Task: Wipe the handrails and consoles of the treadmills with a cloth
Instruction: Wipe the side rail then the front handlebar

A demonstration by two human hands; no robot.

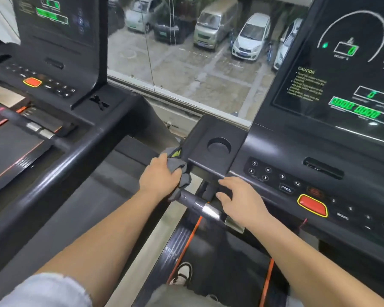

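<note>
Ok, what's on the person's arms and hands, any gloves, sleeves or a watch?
No gloves: the left hand and right hand are bare, and no watch, ring or band shows. Both forearms are uncovered. A pale grey short sleeve shows at the left upper arm, in the frame's lower left corner.

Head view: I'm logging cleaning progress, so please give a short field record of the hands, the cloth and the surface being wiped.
left hand: holds grey cloth against the handrail
right hand: empty, fingers relaxed, near the console front edge
right hand contact: cannot tell
cloth position: bunched, beside the cup holder corner
</note>
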